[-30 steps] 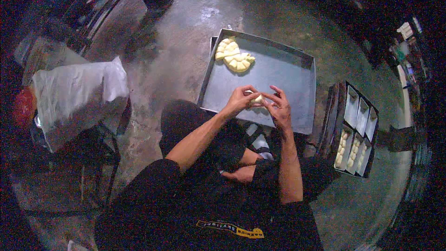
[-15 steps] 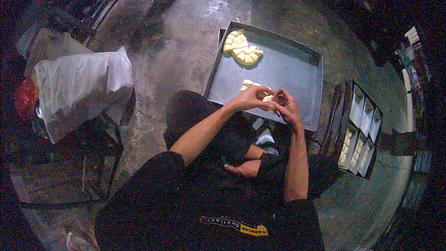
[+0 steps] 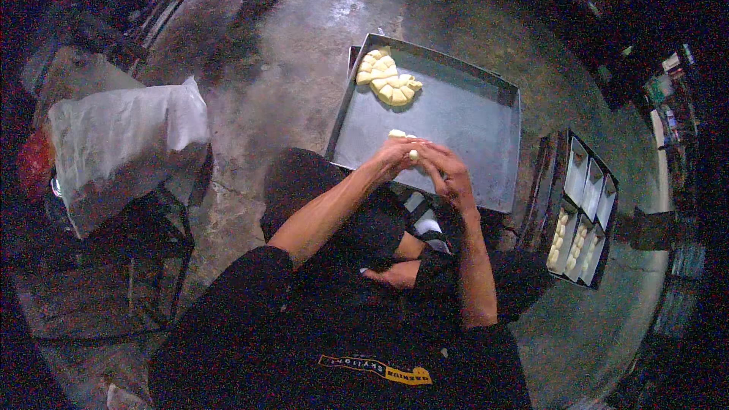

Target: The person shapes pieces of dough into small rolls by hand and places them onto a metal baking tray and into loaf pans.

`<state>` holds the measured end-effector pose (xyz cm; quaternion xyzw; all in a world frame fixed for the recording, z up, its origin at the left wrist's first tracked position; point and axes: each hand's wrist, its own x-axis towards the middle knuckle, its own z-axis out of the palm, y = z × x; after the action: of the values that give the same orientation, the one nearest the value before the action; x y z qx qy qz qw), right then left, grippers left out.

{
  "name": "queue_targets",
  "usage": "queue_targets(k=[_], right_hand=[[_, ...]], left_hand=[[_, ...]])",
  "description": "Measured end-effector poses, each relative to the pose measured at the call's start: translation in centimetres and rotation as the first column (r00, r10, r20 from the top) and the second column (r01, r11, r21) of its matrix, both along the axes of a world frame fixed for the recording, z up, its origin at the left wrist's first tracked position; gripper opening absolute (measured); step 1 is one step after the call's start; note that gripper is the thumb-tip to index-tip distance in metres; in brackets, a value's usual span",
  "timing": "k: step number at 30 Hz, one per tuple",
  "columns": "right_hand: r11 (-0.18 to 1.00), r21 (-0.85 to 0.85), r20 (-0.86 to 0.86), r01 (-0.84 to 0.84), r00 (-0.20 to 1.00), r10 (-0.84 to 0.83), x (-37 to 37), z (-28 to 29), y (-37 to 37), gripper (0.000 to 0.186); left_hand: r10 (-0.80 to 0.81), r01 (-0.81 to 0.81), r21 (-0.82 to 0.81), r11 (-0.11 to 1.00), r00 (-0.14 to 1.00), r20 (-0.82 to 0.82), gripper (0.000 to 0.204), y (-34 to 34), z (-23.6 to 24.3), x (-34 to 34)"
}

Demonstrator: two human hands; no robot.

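Over the near edge of a shallow metal tray point(image 3: 456, 137), my two hands are pressed together around a small pale piece of dough point(image 3: 413, 155). Part of it shows between the fingers of my left hand point(image 3: 395, 158). My right hand point(image 3: 451, 176) lies across from the other side, its fingers overlapping the left ones. Just beyond the hands, more pale dough point(image 3: 398, 134) rests on the tray, partly covered by them. A cluster of cut dough pieces point(image 3: 391, 83) sits in the tray's far left corner.
To the right, a dark stack holds divided metal pans point(image 3: 579, 167), with rows of dough pieces point(image 3: 577, 247) in the nearer compartments. A white cloth point(image 3: 129, 137) covers something on a black frame point(image 3: 182, 258) at left. My crossed legs are below the tray.
My hands have come together: the fingers, earlier curved apart around the dough, now overlap and hide most of it. The whole view has shifted slightly.
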<state>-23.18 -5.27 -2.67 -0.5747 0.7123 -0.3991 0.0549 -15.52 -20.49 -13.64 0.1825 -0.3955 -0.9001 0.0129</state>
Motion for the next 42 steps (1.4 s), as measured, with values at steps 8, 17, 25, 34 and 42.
queue_targets(k=[8,17,25,34,42], right_hand=[[0.922,0.378,0.418,0.085,0.873,-0.251,-7.9,-6.5,-0.7,0.031],[0.861,0.508,0.3,0.035,0.93,-0.215,-11.0,-11.3,-0.4,0.024],[0.924,0.374,-0.434,0.082,0.896,0.097,-8.2,-10.5,-1.8,0.065],[0.936,0.319,-0.554,-0.147,0.772,0.311,-6.8,-12.1,-3.1,0.052],[0.928,0.333,-0.179,-0.165,0.956,0.234,-7.3,-15.3,-7.7,0.037]], left_hand=[[0.049,0.007,-0.575,0.818,0.995,0.081,0.051,1.7,4.5,-0.4],[0.272,-0.193,-0.533,0.824,0.959,0.074,0.042,-0.1,4.2,-0.6],[0.358,-0.325,-0.53,0.784,0.933,-0.043,0.037,-0.3,4.7,-1.9],[0.415,-0.395,-0.565,0.724,0.904,-0.101,0.046,-0.2,3.9,-1.9],[0.578,-0.536,-0.592,0.602,0.804,-0.141,0.037,-1.9,4.8,-1.0]])
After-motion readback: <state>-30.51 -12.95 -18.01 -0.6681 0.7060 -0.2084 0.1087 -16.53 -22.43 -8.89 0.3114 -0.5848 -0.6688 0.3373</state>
